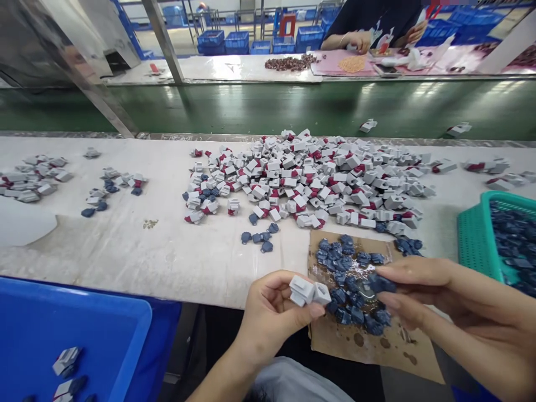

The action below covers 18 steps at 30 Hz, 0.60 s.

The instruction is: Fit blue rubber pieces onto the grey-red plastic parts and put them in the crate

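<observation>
My left hand (272, 310) is closed round a small grey plastic housing (307, 290), held just in front of the table edge. My right hand (444, 301) pinches a dark blue cap (382, 283) between thumb and fingers, a few centimetres right of the housing. Under both lies a brown cardboard sheet (377, 343) strewn with several more blue caps (347, 262). Behind it a big heap of grey housings with red inserts (310, 178) covers the white table (138, 251).
A green mesh basket (475, 237) of blue caps stands at the right. A blue bin (104, 335) with a few assembled pieces sits at lower left. Smaller grey piles (33, 178) lie far left. Beyond is a green conveyor (268, 106), where another person's hands (360, 39) work.
</observation>
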### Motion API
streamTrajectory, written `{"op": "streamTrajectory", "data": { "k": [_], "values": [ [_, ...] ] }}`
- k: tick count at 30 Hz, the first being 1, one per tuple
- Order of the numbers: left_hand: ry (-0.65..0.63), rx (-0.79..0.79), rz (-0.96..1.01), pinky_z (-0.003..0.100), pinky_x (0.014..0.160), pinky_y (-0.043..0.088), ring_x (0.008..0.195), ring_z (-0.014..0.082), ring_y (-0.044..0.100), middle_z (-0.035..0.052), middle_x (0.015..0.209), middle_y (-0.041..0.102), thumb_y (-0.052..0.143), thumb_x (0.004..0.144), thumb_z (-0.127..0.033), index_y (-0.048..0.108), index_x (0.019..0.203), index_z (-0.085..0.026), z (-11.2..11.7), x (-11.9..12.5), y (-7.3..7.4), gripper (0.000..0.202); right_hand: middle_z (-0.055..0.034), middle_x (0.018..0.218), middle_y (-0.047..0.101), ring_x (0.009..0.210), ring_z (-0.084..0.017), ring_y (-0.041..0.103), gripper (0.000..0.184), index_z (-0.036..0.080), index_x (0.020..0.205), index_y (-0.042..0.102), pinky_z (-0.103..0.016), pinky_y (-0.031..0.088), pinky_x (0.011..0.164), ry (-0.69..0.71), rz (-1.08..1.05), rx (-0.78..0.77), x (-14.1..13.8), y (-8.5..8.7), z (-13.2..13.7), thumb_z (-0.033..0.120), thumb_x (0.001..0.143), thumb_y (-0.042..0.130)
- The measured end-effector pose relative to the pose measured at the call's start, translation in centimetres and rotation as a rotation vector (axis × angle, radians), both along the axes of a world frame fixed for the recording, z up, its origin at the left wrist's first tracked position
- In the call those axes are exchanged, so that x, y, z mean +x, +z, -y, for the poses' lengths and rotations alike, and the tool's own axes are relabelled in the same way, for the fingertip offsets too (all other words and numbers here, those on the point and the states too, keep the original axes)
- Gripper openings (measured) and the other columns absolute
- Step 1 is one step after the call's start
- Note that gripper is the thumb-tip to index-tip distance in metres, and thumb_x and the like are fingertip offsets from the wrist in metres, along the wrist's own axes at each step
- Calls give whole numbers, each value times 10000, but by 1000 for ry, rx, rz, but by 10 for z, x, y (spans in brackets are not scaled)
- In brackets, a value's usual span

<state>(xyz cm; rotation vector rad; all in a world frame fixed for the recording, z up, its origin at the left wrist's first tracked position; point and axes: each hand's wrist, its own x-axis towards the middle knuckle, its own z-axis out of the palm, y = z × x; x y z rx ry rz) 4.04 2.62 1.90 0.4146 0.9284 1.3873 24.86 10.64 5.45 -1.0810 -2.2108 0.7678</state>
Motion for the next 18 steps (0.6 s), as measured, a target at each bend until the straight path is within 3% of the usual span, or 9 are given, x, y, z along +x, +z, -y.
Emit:
{"op": "streamTrajectory", "data": {
  "k": [4,11,14,18],
  "values": [
    [15,18,-86,125,585,496,600,68,611,-14,696,706,840,594,-100,722,755,-185,3,4,4,217,1,982,648,823,-150,661,164,291,1093,570,-163,575,675,117,-33,71,-26,-2,13,303,932,598],
    [-3,83,-268,180,657,542,727,129,664,9,804,716,808,640,-109,725,804,-207,6,1,6,208,-4,891,637,713,-139,646,107,265,1055,505,-164,530,568,296,56,151,-33,5,12,220,958,512],
    [-32,116,-372,198,645,549,716,141,662,20,803,701,805,651,-109,734,812,-203,7,0,8,200,7,881,650,707,-129,647,106,258,1023,505,-151,502,555,387,72,91,-32,10,7,180,956,479],
    [-29,138,-447,199,627,539,677,136,646,21,758,689,800,665,-129,735,799,-197,8,3,8,164,18,777,639,624,-103,608,81,227,913,577,-143,470,541,443,40,-115,-36,11,1,225,952,506]
  ]
}}
